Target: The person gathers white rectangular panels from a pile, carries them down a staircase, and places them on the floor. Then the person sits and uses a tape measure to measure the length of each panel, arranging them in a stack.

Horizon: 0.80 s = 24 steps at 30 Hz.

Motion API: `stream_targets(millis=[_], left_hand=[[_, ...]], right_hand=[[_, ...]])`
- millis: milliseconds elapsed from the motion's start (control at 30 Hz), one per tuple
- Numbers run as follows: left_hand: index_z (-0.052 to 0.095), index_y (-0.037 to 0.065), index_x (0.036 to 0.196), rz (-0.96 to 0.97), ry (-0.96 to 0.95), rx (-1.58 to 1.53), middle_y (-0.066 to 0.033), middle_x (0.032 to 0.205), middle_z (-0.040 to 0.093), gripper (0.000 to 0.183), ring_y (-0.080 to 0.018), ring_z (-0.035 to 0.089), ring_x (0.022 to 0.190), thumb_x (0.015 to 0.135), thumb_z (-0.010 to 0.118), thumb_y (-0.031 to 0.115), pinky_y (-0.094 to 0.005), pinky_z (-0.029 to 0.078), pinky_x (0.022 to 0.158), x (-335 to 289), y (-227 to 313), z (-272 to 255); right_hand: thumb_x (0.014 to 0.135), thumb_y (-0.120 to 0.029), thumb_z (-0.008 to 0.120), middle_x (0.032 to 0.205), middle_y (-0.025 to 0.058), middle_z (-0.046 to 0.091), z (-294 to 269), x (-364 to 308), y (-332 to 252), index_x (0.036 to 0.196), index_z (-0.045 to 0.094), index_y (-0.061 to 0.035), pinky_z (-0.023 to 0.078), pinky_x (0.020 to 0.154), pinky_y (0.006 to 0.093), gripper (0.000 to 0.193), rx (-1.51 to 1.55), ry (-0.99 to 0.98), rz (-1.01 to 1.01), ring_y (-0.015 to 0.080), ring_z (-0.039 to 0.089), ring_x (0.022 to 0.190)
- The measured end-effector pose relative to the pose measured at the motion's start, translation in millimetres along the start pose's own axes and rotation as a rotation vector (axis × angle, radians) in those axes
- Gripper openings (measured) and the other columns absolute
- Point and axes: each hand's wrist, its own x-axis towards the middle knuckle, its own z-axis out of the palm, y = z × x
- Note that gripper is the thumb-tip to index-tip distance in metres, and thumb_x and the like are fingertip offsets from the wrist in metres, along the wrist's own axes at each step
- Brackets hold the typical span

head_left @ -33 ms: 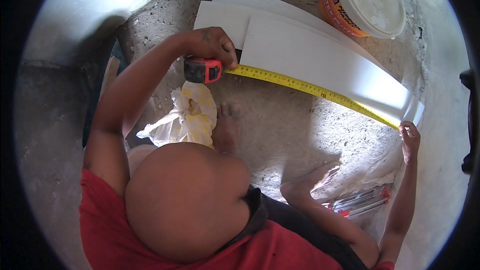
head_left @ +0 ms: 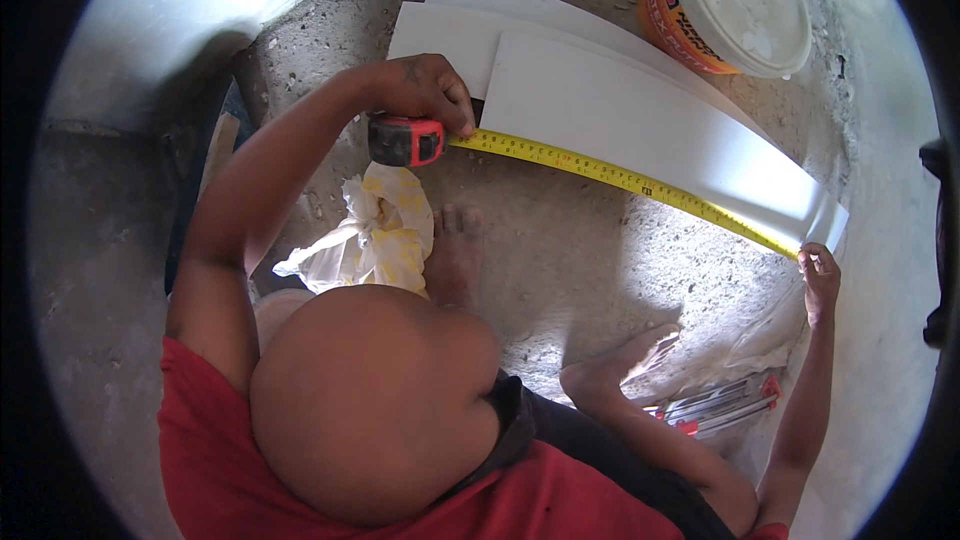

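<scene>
A yellow tape measure blade (head_left: 600, 169) runs along the near long edge of the top white panel (head_left: 600, 105). Its red and black case (head_left: 406, 141) sits just left of the panel's left end. My left hand (head_left: 432, 90) is closed, its fingertips pinching the blade beside the case, at the panel's near left corner. At the far right end, my right hand (head_left: 820, 282) pinches the blade's tip against the panel's right corner. More white panels (head_left: 430, 40) lie beneath the top one, partly covered by it.
A lidded orange and white bucket (head_left: 740, 10) stands behind the panels. A knotted pale plastic bag (head_left: 375, 230) lies near my left foot (head_left: 455, 260). By my right forearm is a silver and red metal tool (head_left: 725, 408). A pale wall (head_left: 880, 270) rises at the right.
</scene>
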Motion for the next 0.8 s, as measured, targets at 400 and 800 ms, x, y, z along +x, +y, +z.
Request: stream_targets(millis=[400, 800], left_hand=[[0.073, 0.001, 0.092, -0.008, 0.03, -0.002, -0.0059, 0.08, 0.071, 0.025, -0.0088, 0.061, 0.067, 0.078, 0.074, 0.022, -0.0242, 0.049, 0.062, 4.2, 3.9, -1.5], [0.074, 0.002, 0.091, 0.01, 0.048, -0.002, -0.0071, 0.082, 0.071, 0.027, -0.0102, 0.061, 0.068, 0.076, 0.075, 0.024, -0.0255, 0.049, 0.063, 4.9, 3.0, -0.8]], right_hand=[[0.089, -0.019, 0.068, 0.083, -0.005, 0.057, 0.0, 6.1, -6.4, 0.094, 0.064, -0.0082, 0.039, 0.065, 0.0225, 0.013, -0.016, -0.01, 0.071, 0.0059, 0.047, 0.071], [0.089, -0.019, 0.067, 0.082, -0.0045, 0.057, -2.0, 6.6, 1.1, 0.098, 0.064, -0.0074, 0.039, 0.063, 0.0225, 0.015, 0.008, -0.027, 0.06, 0.0055, 0.046, 0.07]])
